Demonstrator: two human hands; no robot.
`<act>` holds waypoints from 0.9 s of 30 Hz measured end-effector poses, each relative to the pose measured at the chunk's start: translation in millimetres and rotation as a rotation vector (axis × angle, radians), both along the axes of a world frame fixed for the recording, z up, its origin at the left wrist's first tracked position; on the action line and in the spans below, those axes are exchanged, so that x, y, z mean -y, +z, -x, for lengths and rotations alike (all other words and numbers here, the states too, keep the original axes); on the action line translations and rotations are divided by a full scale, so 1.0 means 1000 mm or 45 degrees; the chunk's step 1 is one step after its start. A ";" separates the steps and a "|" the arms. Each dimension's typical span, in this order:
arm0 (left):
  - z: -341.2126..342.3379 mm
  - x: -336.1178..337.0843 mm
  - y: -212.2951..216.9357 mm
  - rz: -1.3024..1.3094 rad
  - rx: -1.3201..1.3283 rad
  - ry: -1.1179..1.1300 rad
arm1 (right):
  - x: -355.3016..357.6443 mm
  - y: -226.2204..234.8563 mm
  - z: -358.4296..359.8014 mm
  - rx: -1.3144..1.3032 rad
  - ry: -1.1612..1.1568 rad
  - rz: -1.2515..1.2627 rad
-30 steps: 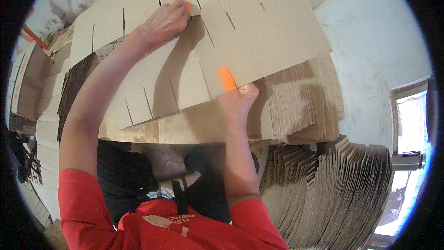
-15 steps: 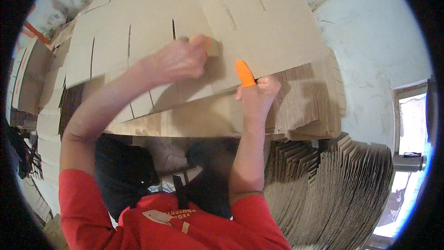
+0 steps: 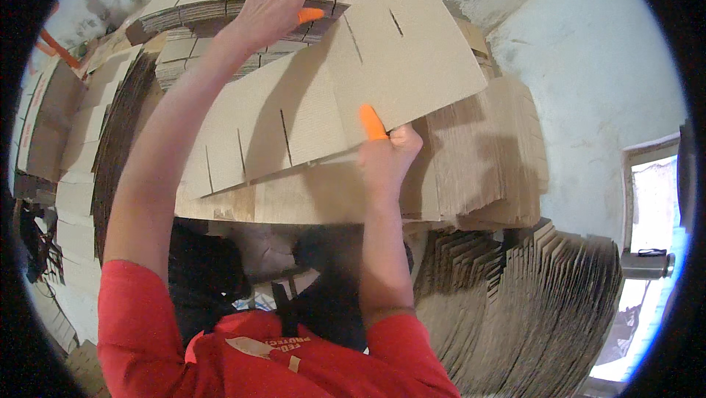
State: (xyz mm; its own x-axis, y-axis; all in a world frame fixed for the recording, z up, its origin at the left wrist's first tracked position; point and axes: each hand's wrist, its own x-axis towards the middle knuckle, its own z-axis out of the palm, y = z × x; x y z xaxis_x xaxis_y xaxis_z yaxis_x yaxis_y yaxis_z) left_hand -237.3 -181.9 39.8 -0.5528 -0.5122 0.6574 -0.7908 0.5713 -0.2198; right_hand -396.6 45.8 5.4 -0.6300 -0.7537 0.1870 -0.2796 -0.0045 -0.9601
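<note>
My right hand (image 3: 390,146) grips the near edge of a slotted cardboard sheet (image 3: 309,100), its thumb in an orange finger cot (image 3: 373,123) lying on top and the other fingers curled underneath. The sheet slants over the table, its right end raised toward the far side. Farther off, my left hand (image 3: 273,9) is open, fingers stretched over a stack of slotted cardboard pieces (image 3: 209,9). Orange cots cover its thumb and one fingertip. Whether those fingertips touch the stack I cannot tell.
A wooden table (image 3: 287,196) lies under the sheet. At its right stand piled cardboard sheets (image 3: 471,166), and below them a long row of upright cardboard pieces (image 3: 537,302). More cardboard stacks (image 3: 77,133) line the left side. A pale wall (image 3: 581,67) rises at the right.
My left hand has moved away from me from the sheet's middle to the far stack, its closed fingers now spread. My right hand has shifted slightly left, and the sheet now lies apart from the far stack.
</note>
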 end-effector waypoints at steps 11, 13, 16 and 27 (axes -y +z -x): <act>0.001 0.064 -0.018 -0.178 -0.067 -0.292 | -0.003 -0.005 0.003 0.173 0.045 0.102; -0.008 0.073 -0.013 -0.364 -0.273 -0.252 | -0.004 -0.003 0.000 0.148 0.059 0.098; -0.010 0.069 0.007 -0.319 -0.130 -0.322 | -0.004 0.001 -0.001 0.175 0.047 0.084; 0.003 -0.006 0.013 -0.080 0.465 -0.208 | -0.001 -0.002 0.002 0.237 -0.007 0.065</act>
